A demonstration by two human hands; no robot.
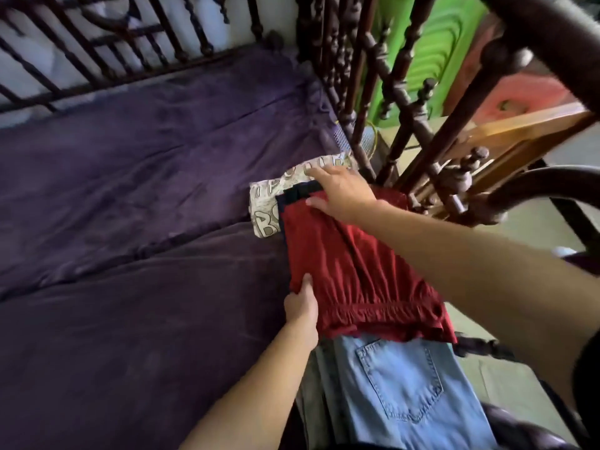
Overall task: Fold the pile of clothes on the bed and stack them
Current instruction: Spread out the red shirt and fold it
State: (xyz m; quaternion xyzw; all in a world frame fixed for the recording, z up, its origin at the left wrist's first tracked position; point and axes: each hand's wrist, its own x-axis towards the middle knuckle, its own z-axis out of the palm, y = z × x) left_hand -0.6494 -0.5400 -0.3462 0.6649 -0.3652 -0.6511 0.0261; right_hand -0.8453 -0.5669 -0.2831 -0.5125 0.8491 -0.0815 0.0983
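Flanking the red garment (pixel 350 271): carved rail (pixel 401 92), printed cloth (pixel 266 206), jeans (pixel 399 394).

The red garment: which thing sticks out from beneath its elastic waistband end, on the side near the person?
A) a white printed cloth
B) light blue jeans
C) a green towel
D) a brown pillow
B: the light blue jeans, with a back pocket showing, come out from under the gathered waistband of the red garment.
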